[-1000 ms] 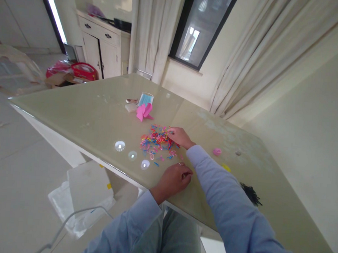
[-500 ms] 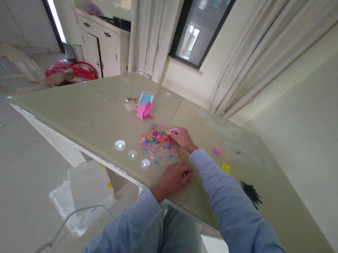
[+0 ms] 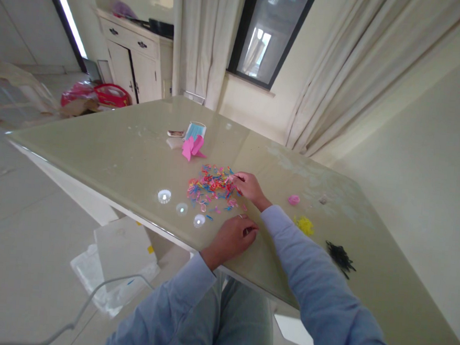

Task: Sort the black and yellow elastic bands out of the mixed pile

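A loose pile of small red, pink, blue and yellow clip-like pieces (image 3: 212,186) lies on the glossy table (image 3: 128,160). At the pile's right edge is my right hand (image 3: 248,187), its thumb and fingertips pinched together; what they hold, if anything, is too small to name. My left hand (image 3: 231,239) rests near the front edge of the table, below the pile, with its fingers curled closed. Whatever may be between those fingers cannot be made out.
Behind the pile lie a pink folded piece (image 3: 193,147) and a blue mask (image 3: 195,131). Right of my right arm are a pink bundle (image 3: 293,199), a yellow bundle (image 3: 304,225) and a black bundle (image 3: 339,256). A cabinet (image 3: 133,55) stands beyond the table.
The view has shifted slightly. My right hand stays at the pile's right edge, its fingers still pinched, and my left hand stays closed near the front edge.
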A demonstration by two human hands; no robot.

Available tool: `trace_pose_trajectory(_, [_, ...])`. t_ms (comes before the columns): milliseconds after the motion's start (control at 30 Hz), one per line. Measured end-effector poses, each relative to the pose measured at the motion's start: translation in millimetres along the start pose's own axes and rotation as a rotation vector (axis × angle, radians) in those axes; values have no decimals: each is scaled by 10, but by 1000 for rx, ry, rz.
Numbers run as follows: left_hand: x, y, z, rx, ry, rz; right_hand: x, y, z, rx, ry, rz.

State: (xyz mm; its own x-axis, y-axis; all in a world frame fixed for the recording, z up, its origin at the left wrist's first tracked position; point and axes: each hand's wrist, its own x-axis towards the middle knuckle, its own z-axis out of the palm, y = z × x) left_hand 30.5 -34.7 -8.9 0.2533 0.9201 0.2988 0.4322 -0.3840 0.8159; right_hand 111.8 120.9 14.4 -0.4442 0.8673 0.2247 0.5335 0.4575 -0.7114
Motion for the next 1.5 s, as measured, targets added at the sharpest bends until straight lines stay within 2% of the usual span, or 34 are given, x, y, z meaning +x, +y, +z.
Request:
trace_pose_trajectory(200, [-4, 0, -8, -6, 0, 2, -24, 29, 3, 25, 13, 7])
trace_pose_trajectory(300, [-1, 7, -12, -14, 6, -3, -84, -24, -14, 129, 40, 74])
trace_pose_trajectory(433, [2, 12, -15, -15, 6, -14, -277, -256, -105, 514, 34, 243])
trace_pose_trajectory(567, [2, 2, -20, -29, 7, -10, -559, -527, -254, 920, -68, 337])
trace_pose_trajectory(700, [4, -13, -15, -47, 6, -21, -856, -654, -385, 1153, -150, 421])
trace_pose_trajectory(867, [1, -25, -18, 26, 38, 0, -1200, -696, -523, 1283, -139, 495])
trace_pose_trajectory(1133, [-5, -22, -61, -20, 31, 5, -1515, -623, -745, 1326, -78, 479])
trace_pose_trajectory(1233, [-2, -34, -65, -11, 37, 1, -1668, -622, -865, 1289, -8, 470])
trace_pose_trajectory(1367, [-2, -34, -74, -13, 42, -13, -1939, -527, -1072, 1087, 188, 439])
trace_pose_trajectory(1433, [-3, -23, -80, -15, 36, -19, -2044, -353, -1189, 862, 353, 414])
trace_pose_trajectory(1500, [-3, -13, -86, -18, 28, -26, -2105, -99, -1306, 530, 540, 395])
